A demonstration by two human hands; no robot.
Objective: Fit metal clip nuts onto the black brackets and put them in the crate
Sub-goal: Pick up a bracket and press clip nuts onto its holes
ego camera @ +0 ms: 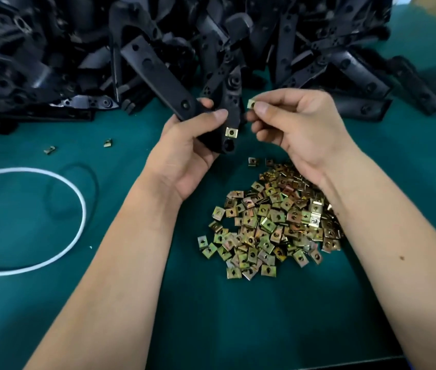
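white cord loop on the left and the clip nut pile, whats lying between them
In the head view, only the person's left forearm crosses above the green mat between the white cord loop and the clip nut pile; no objects lie there.

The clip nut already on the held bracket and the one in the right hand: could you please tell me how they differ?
The fitted clip nut sits clipped on the black bracket held by the left hand; the loose clip nut is pinched free in the right hand, higher up. Both are small, square, brassy, with a central hole.
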